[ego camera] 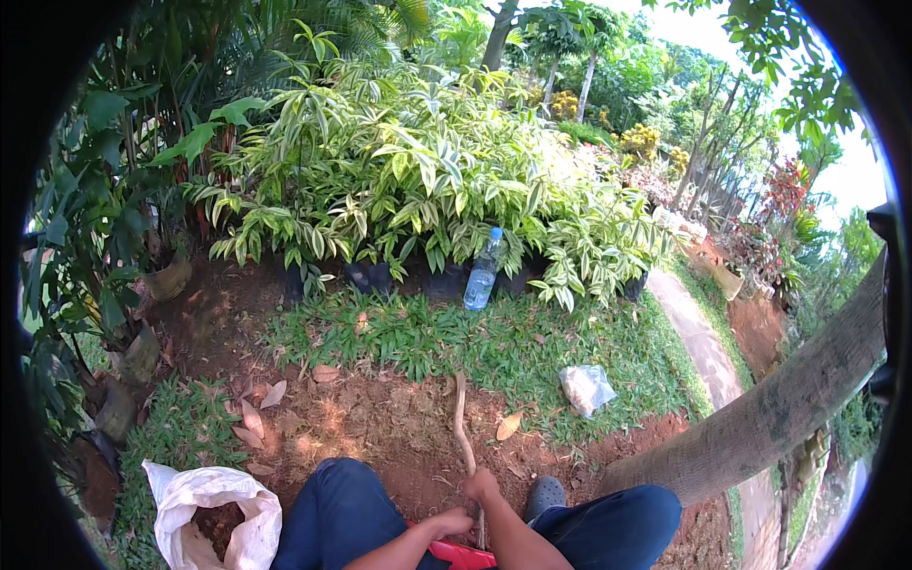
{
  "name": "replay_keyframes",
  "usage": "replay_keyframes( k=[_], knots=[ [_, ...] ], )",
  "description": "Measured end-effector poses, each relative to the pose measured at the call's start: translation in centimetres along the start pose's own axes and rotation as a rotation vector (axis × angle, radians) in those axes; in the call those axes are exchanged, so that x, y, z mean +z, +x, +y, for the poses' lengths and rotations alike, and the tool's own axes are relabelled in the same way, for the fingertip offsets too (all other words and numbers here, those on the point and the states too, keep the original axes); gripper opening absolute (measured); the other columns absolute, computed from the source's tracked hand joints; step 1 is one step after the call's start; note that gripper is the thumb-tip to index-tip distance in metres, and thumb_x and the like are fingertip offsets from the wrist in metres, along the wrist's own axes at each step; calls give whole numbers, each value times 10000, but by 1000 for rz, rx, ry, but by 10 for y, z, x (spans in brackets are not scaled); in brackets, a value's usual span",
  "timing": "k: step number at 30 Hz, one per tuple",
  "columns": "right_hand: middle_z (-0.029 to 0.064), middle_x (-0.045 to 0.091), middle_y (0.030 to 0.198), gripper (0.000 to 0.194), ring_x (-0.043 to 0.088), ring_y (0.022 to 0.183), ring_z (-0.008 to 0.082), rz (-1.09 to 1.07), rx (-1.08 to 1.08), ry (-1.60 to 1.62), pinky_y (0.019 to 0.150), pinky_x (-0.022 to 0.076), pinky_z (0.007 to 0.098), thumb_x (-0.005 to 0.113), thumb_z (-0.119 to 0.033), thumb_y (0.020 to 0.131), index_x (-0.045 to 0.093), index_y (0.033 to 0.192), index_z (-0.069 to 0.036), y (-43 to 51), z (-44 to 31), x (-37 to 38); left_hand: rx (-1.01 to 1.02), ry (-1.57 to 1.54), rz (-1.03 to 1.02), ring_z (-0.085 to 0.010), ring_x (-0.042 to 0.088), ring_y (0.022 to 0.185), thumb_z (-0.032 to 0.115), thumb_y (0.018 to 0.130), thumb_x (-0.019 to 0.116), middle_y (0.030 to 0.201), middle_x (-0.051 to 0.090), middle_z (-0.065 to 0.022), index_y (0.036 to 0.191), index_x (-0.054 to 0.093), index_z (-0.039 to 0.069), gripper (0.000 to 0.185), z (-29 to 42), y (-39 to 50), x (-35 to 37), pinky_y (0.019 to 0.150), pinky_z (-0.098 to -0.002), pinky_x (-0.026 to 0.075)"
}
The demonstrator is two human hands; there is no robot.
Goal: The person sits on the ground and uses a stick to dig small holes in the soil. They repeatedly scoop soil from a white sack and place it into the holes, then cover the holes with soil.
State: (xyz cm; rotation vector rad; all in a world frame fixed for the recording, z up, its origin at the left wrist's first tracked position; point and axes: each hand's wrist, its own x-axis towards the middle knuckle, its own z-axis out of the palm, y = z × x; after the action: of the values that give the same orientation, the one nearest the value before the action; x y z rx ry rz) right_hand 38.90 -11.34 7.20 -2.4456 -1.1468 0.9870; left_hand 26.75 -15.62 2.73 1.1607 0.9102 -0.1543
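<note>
My right hand (482, 486) is closed around a crooked wooden stick (462, 427), which points away from me over bare soil. Lower down, my left hand (452, 524) is beside the stick's near end, between my knees. Its fingertips are partly hidden, so I cannot tell whether it grips the stick or something small. Under my forearms shows part of a red object (459, 554), mostly covered. To my left stands a white woven sack (214, 491), its mouth open, with brown material inside.
A water bottle with a blue cap (482, 278) stands on the grass before potted variegated shrubs (427, 164). A clear plastic bag (587, 389) lies on grass to the right. A leaning tree trunk (755, 413) rises beside my right knee. Dry leaves (251, 419) are scattered over the soil.
</note>
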Motion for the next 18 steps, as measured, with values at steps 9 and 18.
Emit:
replay_keyframes(
  k=[9, 18],
  knots=[
    [243, 723, 1062, 378, 682, 1050, 436, 346, -139, 252, 925, 535, 503, 706, -220, 853, 669, 1192, -57, -26, -3, 0, 206, -203, 120, -179, 668, 884, 25, 922, 553, 1019, 726, -77, 1130, 704, 13, 257, 2, 0, -7, 707, -305, 524],
    [226, 723, 1095, 411, 690, 1061, 416, 293, -50, 140, 932, 548, 505, 673, -260, 877, 640, 1262, -118, -38, 4, -1, 138, -3, 209, -178, 665, 796, -23, 866, 502, 940, 727, -96, 1088, 711, -22, 305, -21, 20, -12, 672, -313, 517]
  ],
)
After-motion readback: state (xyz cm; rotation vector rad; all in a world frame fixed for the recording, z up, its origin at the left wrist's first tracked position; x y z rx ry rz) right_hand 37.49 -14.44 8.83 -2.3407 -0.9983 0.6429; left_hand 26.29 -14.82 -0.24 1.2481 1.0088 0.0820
